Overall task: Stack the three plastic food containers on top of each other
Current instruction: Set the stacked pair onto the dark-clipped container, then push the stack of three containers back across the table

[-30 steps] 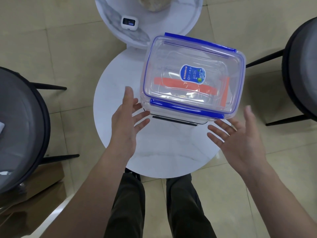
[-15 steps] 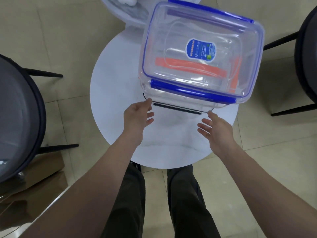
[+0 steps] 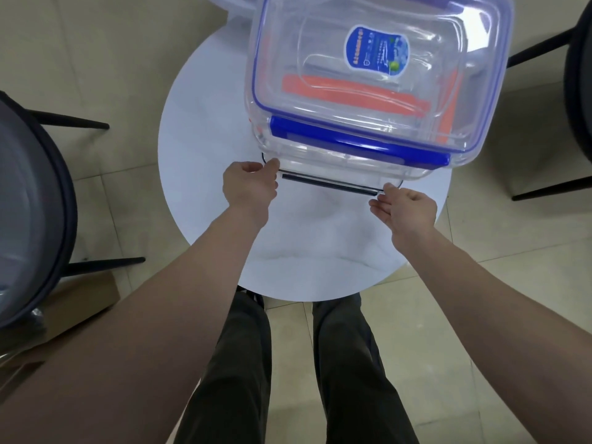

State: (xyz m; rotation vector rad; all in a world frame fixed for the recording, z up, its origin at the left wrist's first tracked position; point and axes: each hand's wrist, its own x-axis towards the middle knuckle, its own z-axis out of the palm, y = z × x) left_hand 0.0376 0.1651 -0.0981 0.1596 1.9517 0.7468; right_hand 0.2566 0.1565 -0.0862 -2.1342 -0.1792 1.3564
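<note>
Containers point(image 3: 378, 91) stacked | blue label, text unreadable | hands at base

Single head-worn view, looking steeply down from close above the round white table point(image 3: 224, 123), the person's legs point(image 3: 240, 363) below.

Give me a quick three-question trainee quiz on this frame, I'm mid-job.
1. True or false: the top container has a blue-trimmed lid.
2. Which hand is at the near left corner of the stack: A) left hand B) right hand?
3. What colour lid shows through the clear plastic below the top container?

Key: 1 true. 2 A. 3 orange, the orange lid seen through the clear walls. Both hands sit at the bottom container's near edge over the white round table.
</note>
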